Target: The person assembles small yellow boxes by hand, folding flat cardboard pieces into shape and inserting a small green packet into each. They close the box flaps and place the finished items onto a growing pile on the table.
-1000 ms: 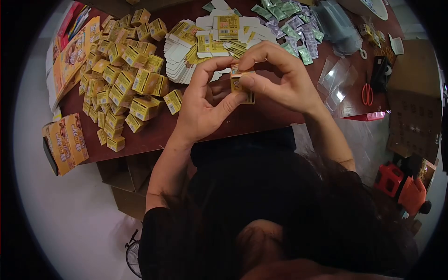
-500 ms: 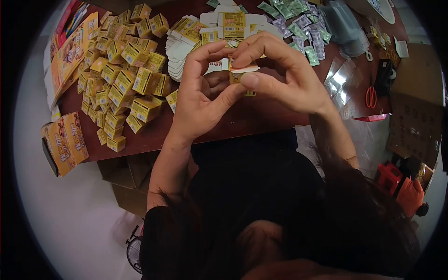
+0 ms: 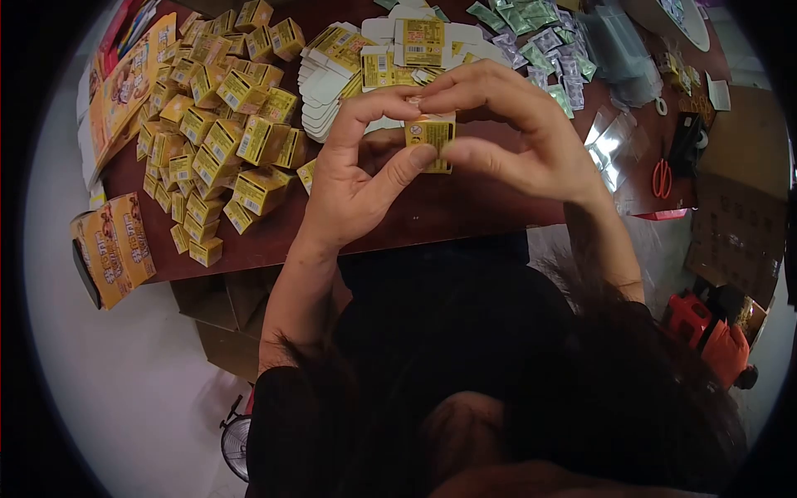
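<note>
Gripping yellow carton [image 3: 432, 134] in part-open fingers [image 3: 471, 154], midway between left hand [image 3: 353, 187] and right hand [image 3: 540, 162], inside near edge of worktop [image 3: 465, 217].

No wording, brand or no. legible for sure. Sm. yellow box [image 3: 430, 134], ctr: tiny round mark + dark print on the side, too sm. to read. Box pile [image 3: 220, 149], left: barcodes w/ lines of fine print, unreadable. Flat cartons [image 3: 423, 41], far ctr: barcodes + red/dark print, same. Orange carton [image 3: 123, 253], near left, & orange packaging [image 3: 129, 95], far left: lg. stylized chars, blurred. Brown cardboard [image 3: 739, 207], right: faint printed marks, illegible.
</note>
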Available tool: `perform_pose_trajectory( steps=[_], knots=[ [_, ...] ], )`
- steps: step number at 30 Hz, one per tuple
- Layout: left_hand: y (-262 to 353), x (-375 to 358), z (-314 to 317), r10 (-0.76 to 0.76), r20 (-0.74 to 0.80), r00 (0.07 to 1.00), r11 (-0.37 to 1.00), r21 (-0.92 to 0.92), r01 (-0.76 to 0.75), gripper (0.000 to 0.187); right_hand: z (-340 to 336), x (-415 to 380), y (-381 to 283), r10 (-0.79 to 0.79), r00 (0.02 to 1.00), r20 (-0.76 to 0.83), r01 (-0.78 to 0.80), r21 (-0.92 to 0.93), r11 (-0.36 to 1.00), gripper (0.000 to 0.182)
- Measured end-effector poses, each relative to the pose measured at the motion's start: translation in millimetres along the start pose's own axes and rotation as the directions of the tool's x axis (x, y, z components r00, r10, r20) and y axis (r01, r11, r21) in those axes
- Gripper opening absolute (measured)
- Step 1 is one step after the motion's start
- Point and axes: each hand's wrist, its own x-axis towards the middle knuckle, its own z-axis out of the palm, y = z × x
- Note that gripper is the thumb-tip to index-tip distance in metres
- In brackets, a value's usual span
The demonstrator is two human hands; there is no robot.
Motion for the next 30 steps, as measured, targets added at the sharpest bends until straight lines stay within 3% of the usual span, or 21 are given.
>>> perform_pose_trajectory(
  steps=[1,3,5,9,10,11,16,18,19,20,21,22,24,25,30],
  knots=[
    [0.2,-0.5,-1.9,-0.032,-0.005,0.999,0.998,-0.048,0.032,0.048,3.0,-1.4,-5.3,0.002,1.0,0.001,-0.002,0.001,1.0,0.043],
    [1.0,-0.9,-1.5,-0.067,-0.012,0.998,0.993,-0.096,0.066,0.044,9.1,-2.6,-13.3,-0.037,0.998,-0.046,0.024,-0.251,0.968,0.055],
    [3.9,-1.7,2.7,-0.135,-0.027,0.99,0.96,-0.251,0.124,0.044,7.7,-2.0,-10.9,-0.042,0.999,-0.026,0.035,-0.238,0.971,0.06],
    [25.0,-2.8,-0.3,-0.193,-0.038,0.981,0.92,-0.356,0.167,0.049,1.7,-5.7,-2.7,-0.065,0.997,0.039,0.072,-0.226,0.971,0.067],
    [27.6,-3.9,-9.5,-0.069,-0.024,0.997,0.996,0.054,0.07,0.053,3.2,-5.2,-1.0,-0.067,0.997,0.043,0.075,-0.223,0.972,0.067],
    [29.2,-5.2,-16.1,0.04,0.038,0.998,0.891,0.451,-0.053,0.057,5.4,-4.0,0.6,-0.084,0.995,0.045,0.091,-0.198,0.976,0.066],
    [29.5,-27.6,-16.2,0.084,-0.06,0.995,0.83,0.557,-0.036,0.055,15.9,6.8,14.0,-0.101,0.984,0.144,0.115,-0.088,0.989,0.074],
    [24.8,-36.2,-13.9,0.085,-0.131,0.988,0.813,0.582,0.007,0.054,11.7,16.2,25.7,-0.076,0.995,0.057,0.073,0.059,0.996,0.089],
    [22.9,-40.6,-12.8,0.079,-0.093,0.993,0.664,0.748,0.017,0.053,2.6,26.7,42.2,-0.091,0.996,0.012,0.091,-0.179,0.98,0.101],
    [19.5,-46.6,-12.3,0.063,-0.058,0.996,0.479,0.878,0.021,0.052,-4.6,37.5,62.1,-0.075,0.997,-0.024,0.058,-0.415,0.908,0.1],
    [5.7,-56.3,-13.5,0.057,-0.056,0.997,0.387,0.921,0.029,0.052,-7.9,46.3,80.5,-0.076,0.995,-0.062,0.021,-0.622,0.783,0.098],
    [-2.8,-61.9,-15.9,0.056,-0.07,0.996,0.37,0.928,0.044,0.052,-8.1,51.4,95.3,-0.09,0.995,-0.053,0.04,-0.61,0.791,0.098],
    [-14.4,-69.3,-23.1,0.137,-0.007,0.99,0.097,0.995,-0.006,0.05,-5.2,58.9,122.8,0.096,0.995,-0.026,-0.081,-0.769,0.635,0.096],
    [-19.0,-72.4,-28.5,0.174,-0.026,0.984,0.055,0.998,0.017,0.047,-4.3,63.2,127.8,0.188,0.982,-0.031,-0.128,-0.838,0.53,0.094],
    [-31.0,-82.2,-62.8,0.245,-0.029,0.969,0.039,0.999,0.02,0.043,-3.7,68.8,121.5,0.162,0.985,-0.058,-0.148,-0.769,0.622,0.088]
  ],
)
